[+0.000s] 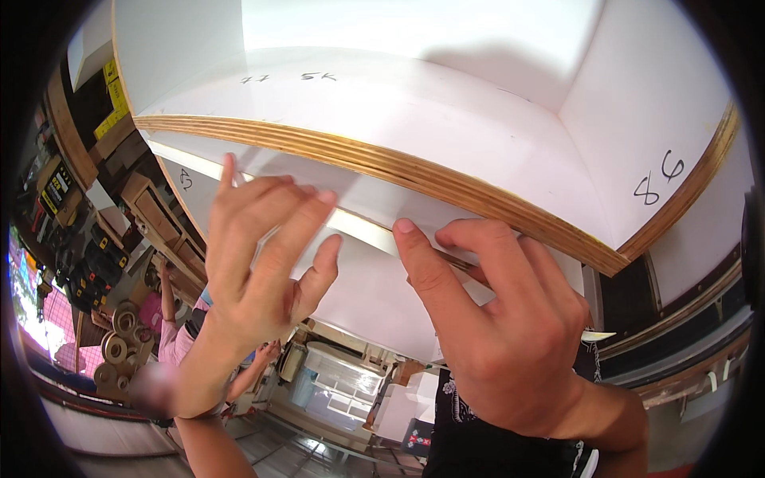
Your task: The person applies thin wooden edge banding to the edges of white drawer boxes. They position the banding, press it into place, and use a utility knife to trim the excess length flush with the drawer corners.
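Note:
A white cabinet with bare plywood edges [374, 166] fills the upper part of the head view. Below its thick front edge runs a narrow pale strip [362, 229], slanting down to the right. My left hand [259, 247] is open in front of the strip's left part, fingers spread and thumb apart, with nothing in it. At the strip's right part is my right hand [510, 319]. Its thumb stretches over the strip and its bent fingers lie above, apart from the thumb. Whether those fingertips touch the panel cannot be told; nothing shows in the hand.
At left, another person in a pink top [171, 342] stands close, one arm reaching toward a wooden drawer unit [155, 215]. Yellow-and-black tools [103, 243] and rolls of tan banding [115, 346] sit nearby. A dark frame [693, 295] lies to the right.

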Available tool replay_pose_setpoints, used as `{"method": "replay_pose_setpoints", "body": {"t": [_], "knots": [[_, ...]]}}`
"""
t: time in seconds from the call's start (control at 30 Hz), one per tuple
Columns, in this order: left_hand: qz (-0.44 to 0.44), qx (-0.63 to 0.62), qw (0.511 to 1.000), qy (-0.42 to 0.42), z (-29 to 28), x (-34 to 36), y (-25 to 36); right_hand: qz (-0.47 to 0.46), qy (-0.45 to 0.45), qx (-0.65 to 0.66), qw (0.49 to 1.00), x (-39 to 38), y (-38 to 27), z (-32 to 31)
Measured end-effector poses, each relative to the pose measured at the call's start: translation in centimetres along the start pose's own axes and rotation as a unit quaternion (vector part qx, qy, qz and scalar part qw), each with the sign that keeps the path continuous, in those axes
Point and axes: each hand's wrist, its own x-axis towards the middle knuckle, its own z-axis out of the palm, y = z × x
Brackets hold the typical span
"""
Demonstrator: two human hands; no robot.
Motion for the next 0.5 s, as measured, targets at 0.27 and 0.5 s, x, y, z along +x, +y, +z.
{"method": "replay_pose_setpoints", "body": {"t": [0.27,0.5], "knots": [[0.038,0.02,0.999,-0.004,0.7,0.3,0.7,-0.017,0.008,-0.011,1.0,-1.9,1.7,-1.1],[0.038,0.029,0.999,0.004,0.9,0.4,0.6,-0.009,0.019,-0.007,1.0,-2.0,1.8,-1.2]]}}
